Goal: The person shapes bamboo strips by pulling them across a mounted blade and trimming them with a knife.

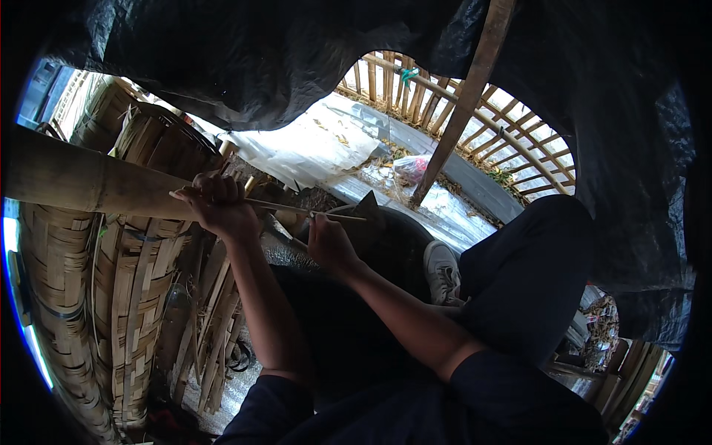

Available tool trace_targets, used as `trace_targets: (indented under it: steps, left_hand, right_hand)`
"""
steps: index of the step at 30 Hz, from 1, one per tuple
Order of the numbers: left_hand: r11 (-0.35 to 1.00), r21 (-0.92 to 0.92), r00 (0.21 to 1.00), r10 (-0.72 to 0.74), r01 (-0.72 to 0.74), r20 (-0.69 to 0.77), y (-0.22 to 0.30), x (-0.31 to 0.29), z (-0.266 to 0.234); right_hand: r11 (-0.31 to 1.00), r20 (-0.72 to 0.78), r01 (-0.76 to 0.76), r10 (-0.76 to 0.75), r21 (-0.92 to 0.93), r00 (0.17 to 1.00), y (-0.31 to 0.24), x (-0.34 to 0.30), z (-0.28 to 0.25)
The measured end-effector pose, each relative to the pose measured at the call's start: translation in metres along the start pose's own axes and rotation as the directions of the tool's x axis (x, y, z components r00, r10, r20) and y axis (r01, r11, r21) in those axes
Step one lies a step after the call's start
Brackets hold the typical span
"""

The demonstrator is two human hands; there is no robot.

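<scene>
"Dark cloth covers the bent leg (519, 274) nearest us. What lies past it?"

"The right hand (331, 242), pinching a thin, pale, straight bamboo strip (341, 216) between thumb and bent fingers. The strip's end pokes out beyond the thumb."

"And the left hand (220, 206)?"

"A little farther out, fingers curled into a fist, with the strip running out of it. Whether that fist holds anything more, I can't tell."

"Why hold it at two places?"

"Likely because something so slim would swing in one hand. Gripped apart, it lies almost level across the front of the body."

"That thick, tan, round bamboo pole (96, 182)?"

"It comes in from the left and reaches the left hand, perhaps as a rest. I can't tell whether they touch."

"Below it?"

"Tall, tan, woven bamboo cylinders (55, 274), packed side by side, probably to save room."

"Farthest off?"

"Whitish plastic sheeting (282, 148) on the ground, perhaps against damp, then a slatted bamboo fence (512, 137) with a green tie (408, 75) around its rail."
</scene>
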State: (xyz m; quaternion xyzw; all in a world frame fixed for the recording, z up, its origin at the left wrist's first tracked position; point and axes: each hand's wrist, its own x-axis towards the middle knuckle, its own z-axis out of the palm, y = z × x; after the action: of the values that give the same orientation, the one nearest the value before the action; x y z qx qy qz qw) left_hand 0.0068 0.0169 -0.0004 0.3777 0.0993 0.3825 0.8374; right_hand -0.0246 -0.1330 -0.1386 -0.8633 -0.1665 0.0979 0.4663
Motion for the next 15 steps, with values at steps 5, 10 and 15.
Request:
trace_targets:
  steps: [5,10,15]
  left_hand:
    - [0.999,-0.032,0.994,-0.035,0.038,0.105,-0.016,0.002,0.015]
    - [0.999,-0.010,0.967,-0.049,0.053,0.248,-0.024,-0.005,0.027]
    - [0.999,0.035,0.992,-0.016,0.011,0.126,-0.013,-0.001,0.024]
  right_hand:
    - [0.971,-0.087,-0.223,0.215,-0.086,0.973,0.151,-0.024,0.007]
    - [0.966,-0.145,0.081,-0.119,-0.247,0.982,0.109,-0.011,0.021]
    - [0.997,-0.156,-0.036,0.046,0.064,0.987,0.082,-0.006,0.003]
